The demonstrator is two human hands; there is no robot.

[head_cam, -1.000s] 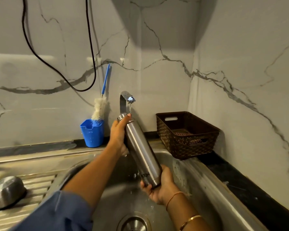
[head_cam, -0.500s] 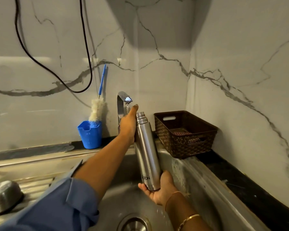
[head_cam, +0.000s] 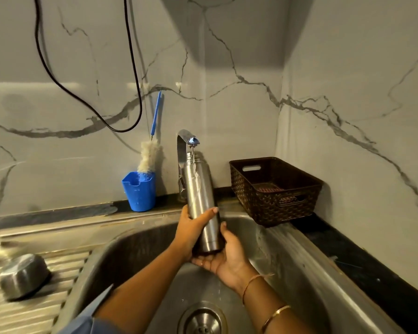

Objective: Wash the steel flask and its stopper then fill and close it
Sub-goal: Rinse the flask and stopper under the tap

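The steel flask (head_cam: 200, 201) stands nearly upright over the sink, its open threaded mouth right under the tap spout (head_cam: 193, 141). A thin stream of water runs from the spout onto the mouth and down the flask's side. My left hand (head_cam: 191, 227) grips the lower half of the flask from the left, thumb across its front. My right hand (head_cam: 225, 256) cups the base from below and the right, fingers curled up its side. No stopper is in view.
The steel sink basin (head_cam: 287, 273) has a drain (head_cam: 202, 319) below my hands. A blue cup (head_cam: 139, 191) with a bottle brush (head_cam: 150, 155) stands left of the tap. A brown woven basket (head_cam: 273, 189) sits at the right. A steel bowl (head_cam: 23, 276) lies upside down on the drainboard.
The flask has swung from tilted to nearly upright with its mouth under the running tap. My left hand slid from the neck down to the lower body.
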